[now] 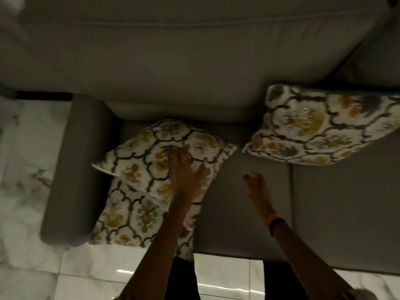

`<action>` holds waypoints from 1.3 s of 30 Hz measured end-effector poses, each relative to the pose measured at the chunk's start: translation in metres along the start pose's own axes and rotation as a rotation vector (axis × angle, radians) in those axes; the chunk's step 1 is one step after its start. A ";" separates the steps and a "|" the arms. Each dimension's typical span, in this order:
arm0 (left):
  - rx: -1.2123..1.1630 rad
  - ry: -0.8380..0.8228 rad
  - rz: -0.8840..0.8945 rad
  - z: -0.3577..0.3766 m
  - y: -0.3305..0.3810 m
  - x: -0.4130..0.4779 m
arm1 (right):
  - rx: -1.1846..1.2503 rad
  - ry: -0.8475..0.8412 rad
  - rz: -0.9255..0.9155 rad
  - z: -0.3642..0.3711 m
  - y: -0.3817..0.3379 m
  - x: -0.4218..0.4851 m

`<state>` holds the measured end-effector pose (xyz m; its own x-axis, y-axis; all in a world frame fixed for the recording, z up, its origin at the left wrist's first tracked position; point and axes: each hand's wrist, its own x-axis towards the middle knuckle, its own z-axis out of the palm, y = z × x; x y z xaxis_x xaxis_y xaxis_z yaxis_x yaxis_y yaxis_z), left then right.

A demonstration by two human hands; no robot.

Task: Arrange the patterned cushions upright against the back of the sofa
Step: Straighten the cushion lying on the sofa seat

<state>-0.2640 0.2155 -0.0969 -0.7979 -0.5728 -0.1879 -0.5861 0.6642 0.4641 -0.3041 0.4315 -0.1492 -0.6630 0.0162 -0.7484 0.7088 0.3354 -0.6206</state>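
Observation:
Two cream cushions with dark lattice and yellow flowers lie stacked at the left end of the grey sofa seat. The upper cushion is tilted toward the sofa back; the lower cushion lies flat under it and overhangs the front edge. My left hand rests flat on the upper cushion, fingers spread. My right hand hovers above the bare seat with its fingers apart, holding nothing. A third patterned cushion leans slanted against the sofa back at the right.
The grey sofa armrest borders the stacked cushions on the left. Glossy white marble floor lies left of and in front of the sofa. A seam divides the seat cushions. An orange and black band sits on my right wrist.

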 end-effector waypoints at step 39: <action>-0.798 -0.554 -0.032 0.146 0.260 -0.121 | 0.469 0.213 -0.294 -0.382 -0.020 0.023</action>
<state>-0.3401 0.5278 -0.0797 -0.8565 -0.1419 -0.4963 -0.5031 0.0139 0.8641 -0.4257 0.7850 -0.0648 -0.8471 0.1903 -0.4963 0.4869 -0.0965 -0.8681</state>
